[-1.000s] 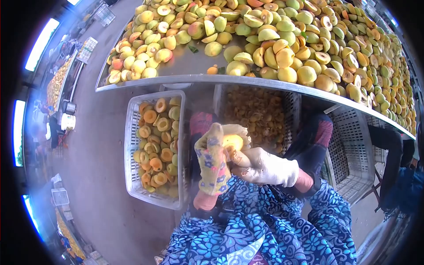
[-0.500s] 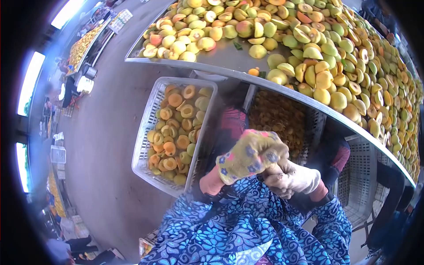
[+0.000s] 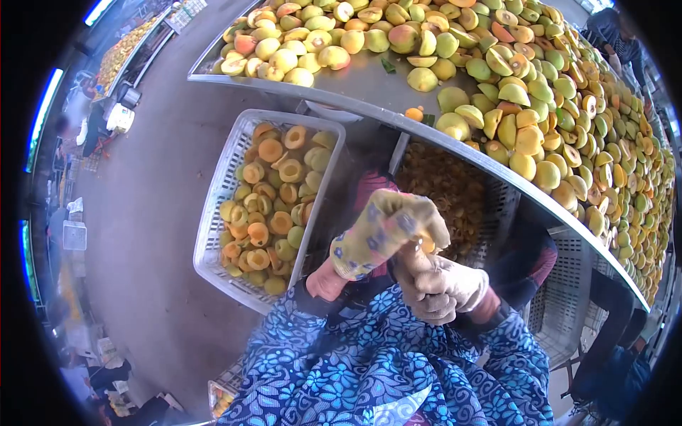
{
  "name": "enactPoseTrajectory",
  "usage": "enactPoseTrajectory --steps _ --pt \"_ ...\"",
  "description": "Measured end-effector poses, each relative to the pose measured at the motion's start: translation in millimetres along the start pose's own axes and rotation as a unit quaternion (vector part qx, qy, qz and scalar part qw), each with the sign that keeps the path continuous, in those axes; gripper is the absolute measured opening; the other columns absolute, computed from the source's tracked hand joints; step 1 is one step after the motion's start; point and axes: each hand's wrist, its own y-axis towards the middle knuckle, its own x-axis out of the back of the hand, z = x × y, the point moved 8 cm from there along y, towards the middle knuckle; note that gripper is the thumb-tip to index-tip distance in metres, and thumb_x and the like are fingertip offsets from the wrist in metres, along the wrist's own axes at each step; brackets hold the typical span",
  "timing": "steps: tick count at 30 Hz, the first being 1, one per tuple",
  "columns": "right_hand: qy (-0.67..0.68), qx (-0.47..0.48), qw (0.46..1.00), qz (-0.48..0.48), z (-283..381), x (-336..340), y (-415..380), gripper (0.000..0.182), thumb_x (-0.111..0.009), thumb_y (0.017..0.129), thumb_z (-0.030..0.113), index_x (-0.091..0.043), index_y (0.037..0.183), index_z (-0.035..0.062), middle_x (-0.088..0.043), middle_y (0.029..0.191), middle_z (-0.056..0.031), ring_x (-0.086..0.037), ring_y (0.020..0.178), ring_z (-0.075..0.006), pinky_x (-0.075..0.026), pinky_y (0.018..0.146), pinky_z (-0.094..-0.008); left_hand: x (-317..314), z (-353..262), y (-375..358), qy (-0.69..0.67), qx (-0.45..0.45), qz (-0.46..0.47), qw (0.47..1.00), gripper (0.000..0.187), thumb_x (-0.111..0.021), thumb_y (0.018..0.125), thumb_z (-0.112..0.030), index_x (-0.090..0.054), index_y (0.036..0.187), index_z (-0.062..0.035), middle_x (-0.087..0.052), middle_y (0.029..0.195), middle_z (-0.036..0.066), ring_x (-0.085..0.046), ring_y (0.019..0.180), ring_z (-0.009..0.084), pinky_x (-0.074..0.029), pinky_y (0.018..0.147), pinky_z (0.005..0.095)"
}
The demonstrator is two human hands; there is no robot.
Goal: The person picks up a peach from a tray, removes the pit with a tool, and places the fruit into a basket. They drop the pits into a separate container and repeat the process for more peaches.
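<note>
My left hand (image 3: 389, 231), in a floral-patterned glove, is curled with an orange fruit piece (image 3: 428, 244) partly showing at its fingers. Against it is my right hand (image 3: 444, 287) in a plain beige glove, its fingers folded and its thumb side touching the left glove. Whatever the right hand grips is hidden. Both hands are above my lap, over the near edge of a crate (image 3: 501, 220) of small brown-orange pieces. A white crate (image 3: 213, 220) of halved yellow-orange fruit stands to the left.
A metal table (image 3: 369, 110) heaped with halved fruit (image 3: 526, 78) curves across the top and right, its rim beyond my hands. An empty-looking grey crate (image 3: 561, 291) is at the right. Other people (image 3: 614, 35) and fruit tables (image 3: 128, 53) appear farther off.
The view has shifted slightly. My left hand has tilted more upright, and orange fruit now shows at its fingers. Both hands remain together, a little farther left in the view.
</note>
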Motion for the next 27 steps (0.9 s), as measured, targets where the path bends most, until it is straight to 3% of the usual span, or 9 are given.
enactPoseTrajectory --steps 4,8,11,14,17,21,23,25,27 --pt "0.112 0.011 0.983 0.147 7 -29 14 0.043 -0.074 0.085 0.034 -0.047 0.076 0.0021 -0.041 0.051 -0.0017 -0.037 0.036 -0.0085 -0.029 0.031 -0.0243 4 39 4 -0.393 0.087 -0.108 0.909 0.054 -0.04 0.103 -0.048 -0.061 0.085 -0.0022 -0.066 0.078 0.016 -0.065 0.068 0.0226 -0.054 0.065 0.0333" --pt "0.015 0.204 0.97 -0.131 37 23 -9 0.033 -0.069 0.09 0.028 -0.045 0.078 0.0087 -0.041 0.058 0.001 -0.038 0.04 -0.0088 -0.028 0.033 -0.0242 82 61 -35 -0.313 0.095 -0.365 0.872 0.05 -0.049 0.099 -0.05 -0.063 0.092 -0.0027 -0.067 0.08 0.012 -0.067 0.068 0.0216 -0.057 0.063 0.0308" --pt "-0.009 0.206 0.907 -0.366 27 69 -41 0.022 -0.058 0.097 0.021 -0.044 0.081 0.0136 -0.04 0.061 0.0021 -0.039 0.044 -0.0084 -0.032 0.037 -0.0233 188 71 -92 0.009 0.077 -0.505 0.859 0.046 -0.05 0.101 -0.044 -0.067 0.094 -0.0021 -0.07 0.078 0.011 -0.068 0.066 0.0156 -0.056 0.06 0.0267" --pt "0.003 0.202 0.897 -0.393 6 83 -51 0.02 -0.056 0.098 0.022 -0.043 0.085 0.0149 -0.042 0.062 0.001 -0.041 0.045 -0.0092 -0.036 0.039 -0.0239 258 126 -127 0.477 0.212 -0.411 0.747 0.048 -0.053 0.099 -0.045 -0.067 0.114 -0.0026 -0.071 0.105 0.013 -0.068 0.098 0.0266 -0.053 0.089 0.0366" --pt "-0.019 0.186 0.89 -0.416 -6 84 -53 0.02 -0.056 0.098 0.021 -0.043 0.085 0.0143 -0.041 0.061 0.0016 -0.041 0.044 -0.0091 -0.037 0.04 -0.0244 243 191 -134 0.625 0.266 -0.168 0.714 0.047 -0.054 0.098 -0.043 -0.064 0.122 -0.0036 -0.066 0.12 0.015 -0.062 0.111 0.034 -0.047 0.099 0.0388" --pt "0.051 0.181 0.893 -0.408 -21 90 -63 0.021 -0.056 0.097 0.019 -0.041 0.083 0.015 -0.045 0.065 0.0002 -0.045 0.05 -0.0098 -0.038 0.044 -0.0254 242 148 -109 0.531 0.315 -0.163 0.77 0.041 -0.056 0.096 -0.037 -0.065 0.12 -0.005 -0.065 0.122 0.016 -0.062 0.109 0.0368 -0.05 0.094 0.04" --pt "0.076 0.183 0.886 -0.42 -27 96 -67 0.022 -0.057 0.097 0.02 -0.04 0.083 0.0147 -0.045 0.065 0.0002 -0.045 0.049 -0.0104 -0.038 0.043 -0.0255 248 134 -74 0.784 0.24 0.047 0.57 0.035 -0.056 0.096 -0.034 -0.066 0.115 -0.0065 -0.067 0.117 0.014 -0.063 0.105 0.0353 -0.051 0.089 0.0412" --pt "0.097 0.195 0.885 -0.412 -28 100 -67 0.023 -0.057 0.097 0.021 -0.041 0.083 0.0143 -0.045 0.064 0.0001 -0.045 0.048 -0.0107 -0.04 0.043 -0.0257 198 9 -12 0.517 0.112 -0.352 0.772 0.021 -0.061 0.095 -0.02 -0.068 0.111 -0.0085 -0.07 0.104 0.011 -0.068 0.095 0.0289 -0.054 0.079 0.0373" --pt "0.073 0.24 0.889 -0.383 -25 110 -64 0.026 -0.058 0.097 0.024 -0.04 0.081 0.0145 -0.046 0.064 0.0 -0.047 0.049 -0.0106 -0.043 0.044 -0.0256 136 -31 51 0.534 0.001 -0.316 0.784 0.021 -0.065 0.092 -0.015 -0.068 0.111 -0.008 -0.07 0.104 0.012 -0.068 0.097 0.0256 -0.054 0.08 0.0352"
